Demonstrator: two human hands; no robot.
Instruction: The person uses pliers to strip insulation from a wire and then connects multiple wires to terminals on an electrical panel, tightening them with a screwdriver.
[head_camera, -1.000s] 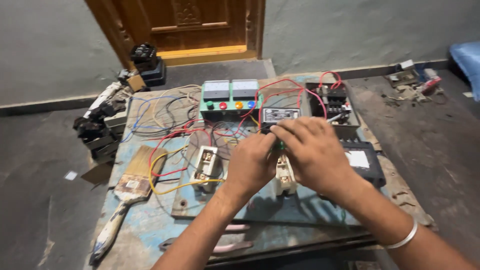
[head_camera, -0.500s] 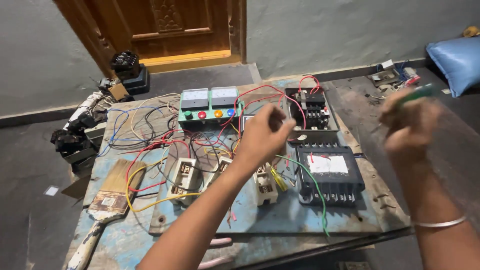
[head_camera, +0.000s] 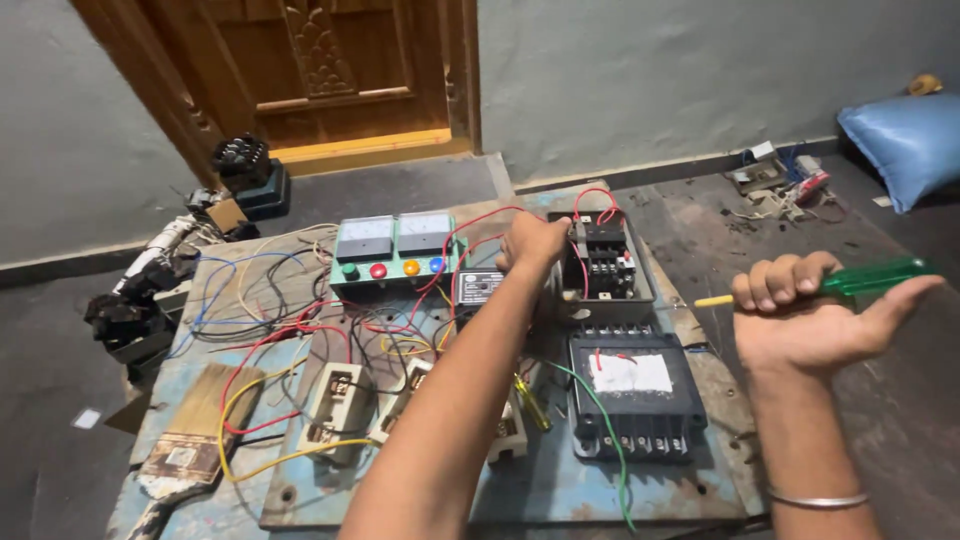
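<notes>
My left hand (head_camera: 533, 243) reaches forward across a blue metal panel board (head_camera: 560, 485), fingers closed at the wires beside a black contactor (head_camera: 603, 262) near the board's far edge. Whether it pinches a wire is hidden. My right hand (head_camera: 805, 318) is raised off to the right of the board, fist closed on a green-handled screwdriver (head_camera: 868, 279) with its yellow shaft pointing left. A box with two meters and coloured push buttons (head_camera: 391, 254) stands left of my left hand. A black finned unit with a white label (head_camera: 630, 393) lies below the contactor.
Red, yellow, blue and green wires (head_camera: 265, 330) tangle over the board's left half. A paintbrush (head_camera: 197, 435) lies at the left edge. A second, yellow screwdriver (head_camera: 531, 402) rests by white fuse blocks (head_camera: 336, 408). Black parts (head_camera: 133, 312) pile at far left; a wooden door (head_camera: 330, 75) behind.
My right hand has pulled away from the board to the right, lifting the green screwdriver. My left hand has stretched further forward to the contactor's wires. The camera view has shifted.
</notes>
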